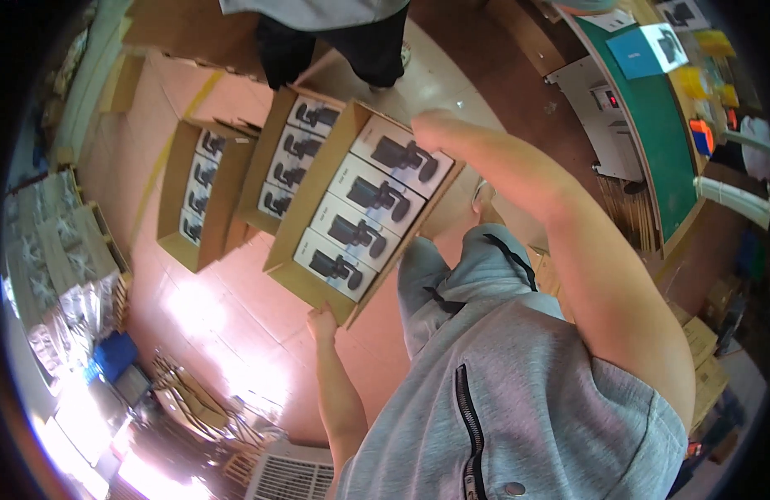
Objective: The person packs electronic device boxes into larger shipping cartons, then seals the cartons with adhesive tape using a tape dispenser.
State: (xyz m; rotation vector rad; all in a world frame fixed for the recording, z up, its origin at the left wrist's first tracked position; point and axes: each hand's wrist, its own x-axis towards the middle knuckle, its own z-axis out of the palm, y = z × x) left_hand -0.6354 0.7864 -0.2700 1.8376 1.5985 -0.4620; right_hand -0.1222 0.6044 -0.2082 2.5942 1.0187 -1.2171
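Observation:
An open cardboard carton point(306, 289) is held tilted in front of my body. Inside it stand several white product boxes point(375, 197) in a row, each printed with a black device on a round base. At the carton's near corner, my left hand point(322, 322) is closed on the edge. My right hand point(435, 132) grips the far right end, its fingers partly hidden by the carton wall. Just left of it is a second open carton point(256, 177) with similar boxes, partly covered by the held one. A third filled carton point(175, 193) sits farther left.
Beyond the cartons stands another person point(331, 37) in dark trousers. A green-topped workbench point(651, 158) runs along the right, with a blue box point(639, 54) on it. Plastic-wrapped bundles point(60, 250) are stacked at the left. Near the lower edge is a white grille point(291, 477).

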